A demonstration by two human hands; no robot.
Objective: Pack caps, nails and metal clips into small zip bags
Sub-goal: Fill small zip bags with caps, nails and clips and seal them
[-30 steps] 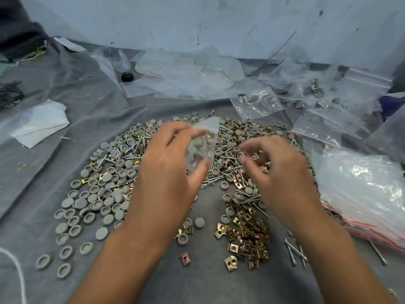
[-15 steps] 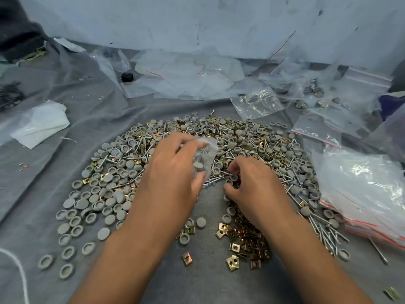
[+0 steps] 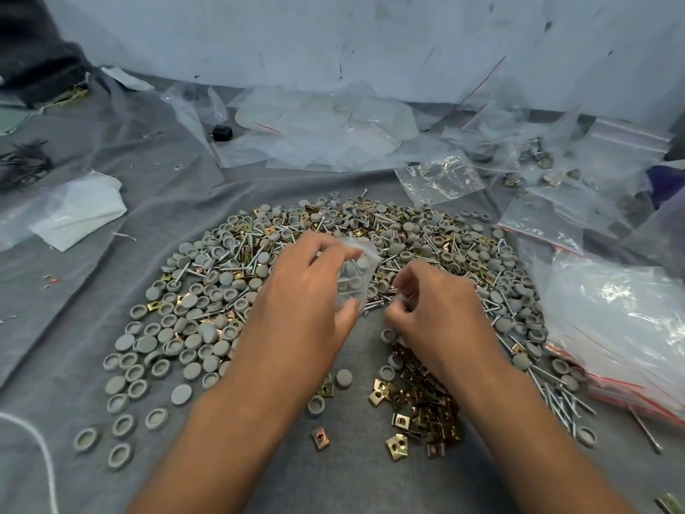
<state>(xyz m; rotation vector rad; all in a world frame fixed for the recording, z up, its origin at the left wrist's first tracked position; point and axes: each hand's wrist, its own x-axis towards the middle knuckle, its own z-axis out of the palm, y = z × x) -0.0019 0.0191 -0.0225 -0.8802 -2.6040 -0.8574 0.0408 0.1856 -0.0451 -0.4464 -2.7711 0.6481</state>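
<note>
Our right hand [image 3: 437, 313] has dropped from the bag [image 3: 356, 276] to the pile, fingers curled, picking; what they hold we cannot tell. Our left hand [image 3: 307, 294] still pinches the bag above the caps [image 3: 192, 320].

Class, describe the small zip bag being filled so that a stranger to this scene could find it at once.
Start at the big heap of grey caps, nails and brass clips on the grey cloth. Above its middle, the left hand holds a small clear bag upright. Unlike the bags lying flat at the right, it is lifted, open-topped, with caps inside.
</note>
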